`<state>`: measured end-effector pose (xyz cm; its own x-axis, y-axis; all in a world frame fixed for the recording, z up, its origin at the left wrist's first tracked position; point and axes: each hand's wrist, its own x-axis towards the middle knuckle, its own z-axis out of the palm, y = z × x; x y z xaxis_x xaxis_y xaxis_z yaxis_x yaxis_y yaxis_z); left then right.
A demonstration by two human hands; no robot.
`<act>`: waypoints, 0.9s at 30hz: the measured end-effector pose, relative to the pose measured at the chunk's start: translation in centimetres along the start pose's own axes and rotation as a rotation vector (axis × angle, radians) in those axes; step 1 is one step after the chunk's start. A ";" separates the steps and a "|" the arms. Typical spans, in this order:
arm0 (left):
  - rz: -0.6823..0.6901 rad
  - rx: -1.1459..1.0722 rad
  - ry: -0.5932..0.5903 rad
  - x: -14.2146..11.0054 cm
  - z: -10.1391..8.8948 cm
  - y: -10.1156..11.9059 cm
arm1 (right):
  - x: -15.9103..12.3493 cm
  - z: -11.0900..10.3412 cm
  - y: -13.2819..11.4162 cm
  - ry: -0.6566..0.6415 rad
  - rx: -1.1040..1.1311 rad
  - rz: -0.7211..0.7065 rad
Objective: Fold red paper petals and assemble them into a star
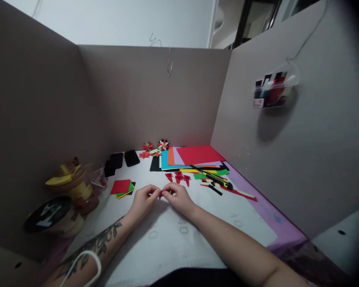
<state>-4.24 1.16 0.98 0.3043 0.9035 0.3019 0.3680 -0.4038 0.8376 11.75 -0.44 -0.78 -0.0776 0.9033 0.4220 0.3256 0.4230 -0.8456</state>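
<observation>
Small red paper piece (160, 194): just below the centre of the frame, up off nothing I can confirm; gap to the table is hard to judge. Left hand (146, 196) has it pinched from the left, thumb and index tips closed together. Right hand (179, 198) has the same kind of closed pinch from the right. Tips nearly meet, so most of the piece is covered; only a narrow red point shows below them. Can't read its folds at this size.

For handling it well, my take: keep both pinches light and close to the edges, line the edges up before pressing, then run a nail along any crease in one pass. Part is tiny, so overgripping likely bends the point. Bracing the wrists on the white work surface (131, 247) should help.

Just above the hands: a loose group of red folded pieces (178, 176), pointed shapes, handy as a visual reference. Left of the hands: small paper squares (120, 186), red on top, green, yellow and dark edges fanned out. Right of centre: paper strips (215, 190), with a yellow-and-black cutter (218, 179) lying just above them; keep forearms clear of it. Behind: large coloured sheets (197, 154), red uppermost. Left of those, multicoloured paper stars (163, 144), then a black flat object (132, 158).
</observation>
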 end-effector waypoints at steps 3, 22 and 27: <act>0.010 0.010 -0.003 -0.1 0.2 0.1 | 0.0 0.2 0.0 0.004 -0.013 0.014; -0.154 -0.361 -0.093 0.4 0.8 -0.1 | 0.5 0.5 1.0 0.015 0.263 0.198; -0.134 -0.369 -0.124 0.3 0.7 -0.3 | 0.6 0.2 1.3 0.039 0.245 0.206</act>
<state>-3.61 1.45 0.51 0.3872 0.9112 0.1407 0.0791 -0.1849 0.9796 11.89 0.67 -1.65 0.0037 0.9704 0.2416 0.0943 0.2402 -0.9661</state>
